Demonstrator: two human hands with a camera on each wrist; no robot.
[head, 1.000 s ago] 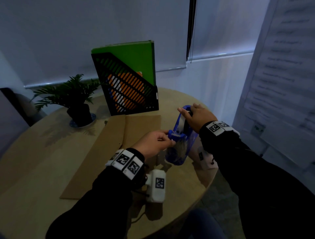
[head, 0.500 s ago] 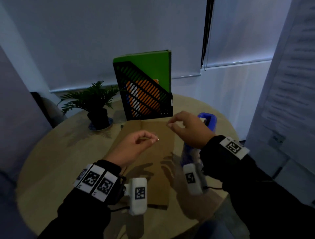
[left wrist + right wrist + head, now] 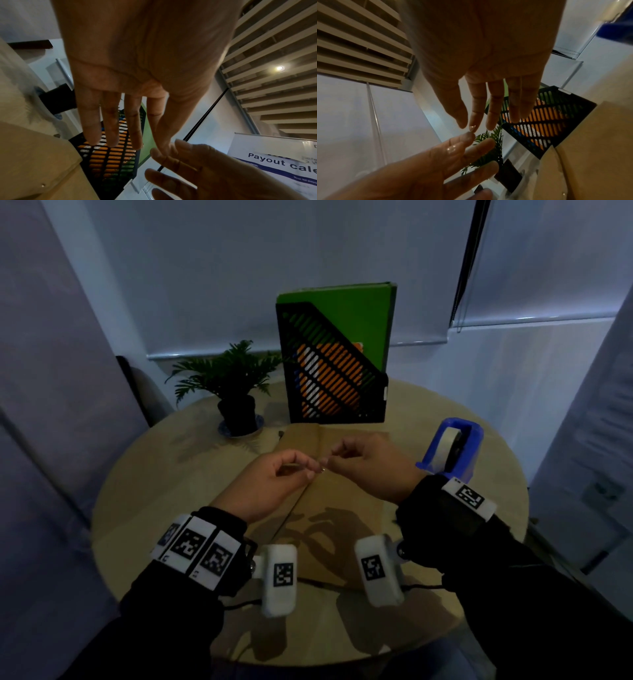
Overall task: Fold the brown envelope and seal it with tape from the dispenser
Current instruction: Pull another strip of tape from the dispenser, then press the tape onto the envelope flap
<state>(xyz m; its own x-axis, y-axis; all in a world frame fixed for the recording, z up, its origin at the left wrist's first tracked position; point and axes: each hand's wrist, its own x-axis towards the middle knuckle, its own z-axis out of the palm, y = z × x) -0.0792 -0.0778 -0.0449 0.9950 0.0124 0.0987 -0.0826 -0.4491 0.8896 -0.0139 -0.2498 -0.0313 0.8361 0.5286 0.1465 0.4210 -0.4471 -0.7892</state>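
The brown envelope (image 3: 342, 501), folded lengthwise, lies flat on the round wooden table (image 3: 154, 474). Both hands hover just above its far half. My left hand (image 3: 310, 469) and right hand (image 3: 330, 462) meet fingertip to fingertip and pinch a short strip of clear tape (image 3: 322, 470) between them. The tape shows only as glints. In the right wrist view my right hand (image 3: 467, 125) pinches thumb to forefinger, and shiny tape (image 3: 472, 127) runs toward my left hand (image 3: 453, 148). The blue tape dispenser (image 3: 452, 453) stands at the table's right edge, untouched.
A black mesh file holder (image 3: 332, 392) with a green folder (image 3: 363, 316) stands behind the envelope. A small potted plant (image 3: 236, 392) sits at the back left. A printed banner (image 3: 283, 162) hangs to the right. Walls close in on both sides.
Both hands have left the dispenser and moved left over the envelope. They have come together, now pinching the strip of tape between their fingertips.
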